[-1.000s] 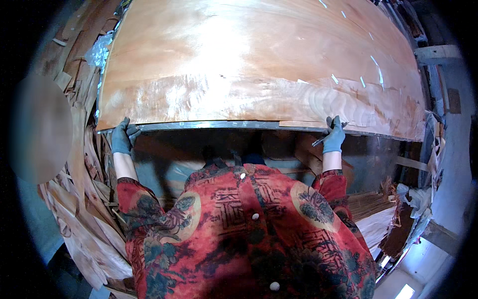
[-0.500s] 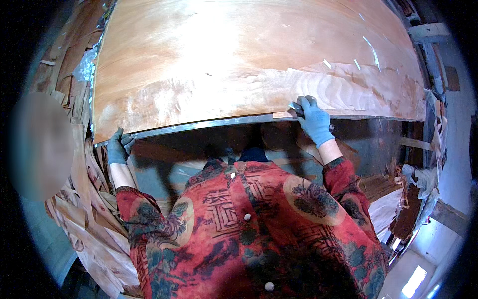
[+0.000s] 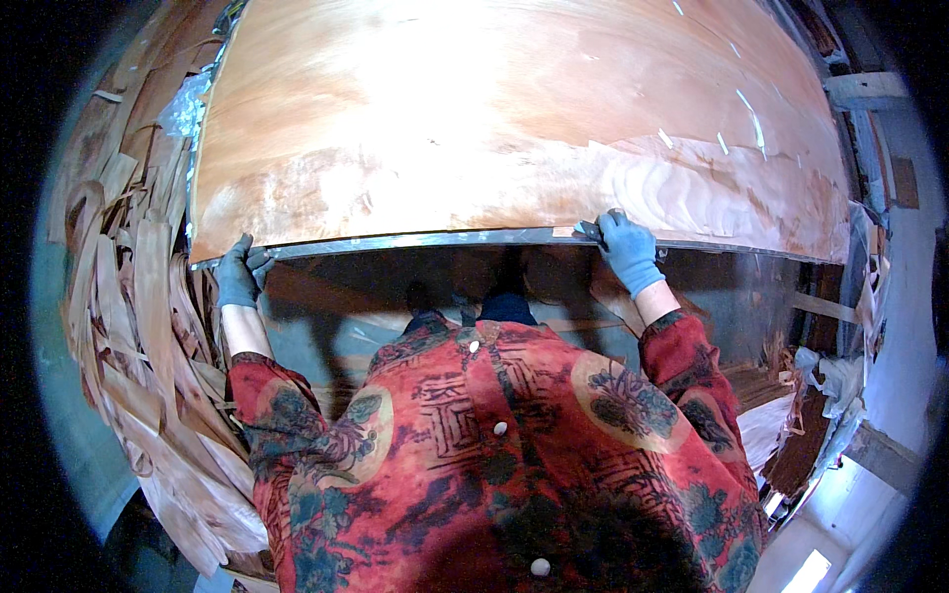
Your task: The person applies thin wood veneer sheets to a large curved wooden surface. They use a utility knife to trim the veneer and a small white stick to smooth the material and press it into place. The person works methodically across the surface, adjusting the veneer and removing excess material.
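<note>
The broad brown wood sheet (image 3: 326,109) occupies the upper centre of the view and lies flat, its near edge running from side to side ahead of the person. The red patterned jacket (image 3: 445,435) covers the lower centre. A heap of loose veneer strips (image 3: 148,326) lines the left side, close against the sheet's left end and the left forearm, and crowds the space there. A narrow metal-coloured rail (image 3: 425,240) runs directly below the near edge of the sheet. The left hand (image 3: 242,274), in a grey-blue glove, is at the near left corner of the sheet: fingers partly curled, one fingertip on the edge; whether the thumb pinches the sheet from below cannot be told. The right hand (image 3: 630,252), in a lighter blue glove, is right of centre at the same edge, its fingers closed around a small dark tool (image 3: 590,231); the hand hides part of the tool and a short section of the edge. Clear plastic film (image 3: 186,107) is bunched beside the sheet's left edge. A small pale wood piece (image 3: 563,232) sits at the edge, just left of the tool. Short whitish streaks (image 3: 665,138) mark the sheet's right half.
</note>
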`<state>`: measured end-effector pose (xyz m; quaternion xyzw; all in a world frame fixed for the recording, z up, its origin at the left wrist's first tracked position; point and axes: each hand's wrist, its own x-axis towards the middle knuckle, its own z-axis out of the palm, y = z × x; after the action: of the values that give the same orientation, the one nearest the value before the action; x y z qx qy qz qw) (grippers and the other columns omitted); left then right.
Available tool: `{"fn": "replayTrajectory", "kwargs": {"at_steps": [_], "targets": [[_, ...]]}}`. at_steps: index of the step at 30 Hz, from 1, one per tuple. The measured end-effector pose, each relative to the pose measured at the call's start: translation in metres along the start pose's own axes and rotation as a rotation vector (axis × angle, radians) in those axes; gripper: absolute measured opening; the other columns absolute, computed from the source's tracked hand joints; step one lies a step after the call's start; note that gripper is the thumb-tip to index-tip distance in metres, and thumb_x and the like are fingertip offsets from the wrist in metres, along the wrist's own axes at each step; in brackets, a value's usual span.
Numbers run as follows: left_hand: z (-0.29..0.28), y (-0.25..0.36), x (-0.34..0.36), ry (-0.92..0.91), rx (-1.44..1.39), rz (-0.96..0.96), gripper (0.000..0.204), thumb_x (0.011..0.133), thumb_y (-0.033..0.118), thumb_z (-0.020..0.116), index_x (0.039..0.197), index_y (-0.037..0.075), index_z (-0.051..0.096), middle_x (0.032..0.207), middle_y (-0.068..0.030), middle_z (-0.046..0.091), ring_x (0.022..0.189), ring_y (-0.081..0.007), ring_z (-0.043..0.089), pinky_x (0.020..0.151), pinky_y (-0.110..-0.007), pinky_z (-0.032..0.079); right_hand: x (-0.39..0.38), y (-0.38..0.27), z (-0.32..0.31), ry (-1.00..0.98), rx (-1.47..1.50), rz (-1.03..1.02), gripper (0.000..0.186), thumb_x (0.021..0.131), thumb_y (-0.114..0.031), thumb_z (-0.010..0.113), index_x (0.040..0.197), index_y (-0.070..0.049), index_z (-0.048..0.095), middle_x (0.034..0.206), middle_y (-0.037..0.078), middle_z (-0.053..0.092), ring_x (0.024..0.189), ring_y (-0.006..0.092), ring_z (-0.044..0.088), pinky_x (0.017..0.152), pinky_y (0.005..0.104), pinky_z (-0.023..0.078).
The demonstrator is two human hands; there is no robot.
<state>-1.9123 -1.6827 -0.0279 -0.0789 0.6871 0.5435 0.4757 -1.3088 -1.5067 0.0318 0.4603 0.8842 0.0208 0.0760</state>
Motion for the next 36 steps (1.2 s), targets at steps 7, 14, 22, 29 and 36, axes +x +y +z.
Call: {"fn": "replayTrajectory", "kwargs": {"at_steps": [7, 14, 22, 29, 36], "targets": [[-0.020, -0.009, -0.029, 0.043, -0.123, 0.136, 0.025, 0.086, 0.025, 0.060, 0.090, 0.000, 0.055, 0.073, -0.0131, 0.062, 0.055, -0.0242, 0.062, 0.049, -0.029, 0.055, 0.005, -0.013, -0.005, 0.039, 0.104, -0.132, 0.016, 0.078, -0.012, 0.058, 0.092, -0.011, 0.050, 0.085, 0.013, 0.058, 0.072, 0.0344, 0.061, 0.060, 0.0455, 0.050], [0.034, -0.001, -0.033, -0.025, -0.150, 0.112, 0.023, 0.086, 0.024, 0.060, 0.081, 0.001, 0.059, 0.067, -0.0134, 0.064, 0.053, -0.0246, 0.063, 0.046, -0.034, 0.053, -0.027, 0.005, 0.005, -0.067, 0.019, 0.040, 0.030, 0.073, -0.015, 0.069, 0.096, -0.012, 0.049, 0.100, 0.014, 0.055, 0.075, 0.0377, 0.061, 0.061, 0.0468, 0.049], [0.022, -0.007, -0.048, 0.056, -0.084, 0.046, 0.028, 0.086, 0.027, 0.058, 0.084, -0.001, 0.059, 0.067, -0.0171, 0.065, 0.050, -0.0249, 0.063, 0.039, -0.030, 0.046, -0.012, 0.007, 0.010, -0.031, 0.043, 0.023, 0.019, 0.075, -0.017, 0.064, 0.089, -0.012, 0.053, 0.094, 0.012, 0.055, 0.072, 0.0358, 0.060, 0.058, 0.0456, 0.048], [0.027, -0.004, -0.048, 0.095, -0.095, 0.046, 0.027, 0.084, 0.024, 0.057, 0.079, -0.002, 0.060, 0.062, -0.0164, 0.063, 0.050, -0.0261, 0.063, 0.041, -0.035, 0.049, -0.008, 0.000, -0.003, -0.082, 0.075, 0.033, 0.023, 0.070, -0.014, 0.068, 0.087, -0.011, 0.053, 0.095, 0.011, 0.054, 0.076, 0.0341, 0.060, 0.061, 0.0447, 0.048], [0.019, -0.007, -0.058, 0.180, 0.296, 0.071, 0.040, 0.083, 0.039, 0.061, 0.073, 0.000, 0.064, 0.065, -0.0160, 0.064, 0.051, -0.0279, 0.061, 0.047, -0.041, 0.048, -0.005, 0.015, -0.001, 0.024, 0.349, 0.015, 0.024, 0.074, -0.018, 0.069, 0.092, -0.008, 0.057, 0.085, 0.007, 0.059, 0.069, 0.0263, 0.059, 0.058, 0.0392, 0.046]]}}
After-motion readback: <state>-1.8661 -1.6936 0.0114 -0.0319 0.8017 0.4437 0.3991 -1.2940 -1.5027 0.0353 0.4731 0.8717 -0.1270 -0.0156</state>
